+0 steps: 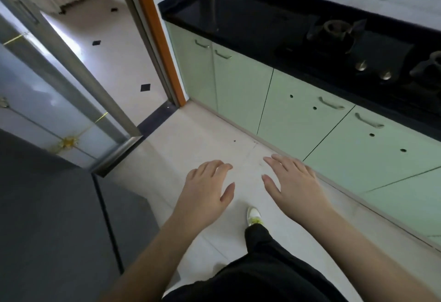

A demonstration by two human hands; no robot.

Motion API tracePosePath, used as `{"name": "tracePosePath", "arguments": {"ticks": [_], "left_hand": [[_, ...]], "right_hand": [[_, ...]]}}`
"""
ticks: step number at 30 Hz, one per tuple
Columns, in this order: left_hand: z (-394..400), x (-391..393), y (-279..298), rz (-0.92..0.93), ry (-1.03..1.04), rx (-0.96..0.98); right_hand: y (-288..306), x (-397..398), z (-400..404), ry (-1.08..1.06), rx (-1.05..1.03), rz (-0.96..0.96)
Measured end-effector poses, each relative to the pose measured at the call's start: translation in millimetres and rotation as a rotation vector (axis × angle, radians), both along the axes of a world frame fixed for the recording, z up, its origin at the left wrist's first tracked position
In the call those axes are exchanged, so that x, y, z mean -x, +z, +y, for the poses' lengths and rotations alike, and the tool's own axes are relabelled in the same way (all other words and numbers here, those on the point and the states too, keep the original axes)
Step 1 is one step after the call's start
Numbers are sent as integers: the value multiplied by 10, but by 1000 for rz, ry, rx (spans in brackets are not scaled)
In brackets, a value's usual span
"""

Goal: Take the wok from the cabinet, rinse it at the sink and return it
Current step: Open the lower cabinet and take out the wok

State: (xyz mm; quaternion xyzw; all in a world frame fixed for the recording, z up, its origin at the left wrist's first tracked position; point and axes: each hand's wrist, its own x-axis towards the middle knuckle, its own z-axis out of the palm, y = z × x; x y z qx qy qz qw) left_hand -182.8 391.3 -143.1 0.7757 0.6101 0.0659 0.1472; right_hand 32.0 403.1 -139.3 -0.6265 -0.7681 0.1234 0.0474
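Left hand (pixel 207 189) and right hand (pixel 294 182) empty, fingers spread, palms down above floor (pixel 202 134). Wok not in view; likely behind closed green cabinet doors (pixel 303 113) right of hands. Step: fetching wok, not begun. Next: grasp door handle (pixel 330 103), pull. Stove (pixel 346 46) on bench (pixel 238 20) beyond; nothing blocks reach.

Home kitchen: black countertop (pixel 238 15) w/ gas hob (pixel 346 46), green cabinets (pixel 298 115), tiled floor (pixel 202 139).

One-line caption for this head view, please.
Both empty hands, left hand and right hand, hover open over the floor beside closed green cabinet doors; no wok visible.
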Motion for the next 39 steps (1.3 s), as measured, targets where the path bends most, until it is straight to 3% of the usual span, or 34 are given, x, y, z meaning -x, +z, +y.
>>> {"name": "tracePosePath", "arguments": {"ticks": [13,25,32,39], "left_hand": [[1632,-89,-27,113,143,119],[2372,1340,-248,134,431,106],[3042,2416,-230,84,437,143],[4102,2832,-235,116,211,172]], "right_hand": [[-250,87,1918,280,129,-54],[-487,1795,3096,622,188,-83],[-583,2780,3830,541,197,-133],[-576,2900,4496,284,180,-98]]}}
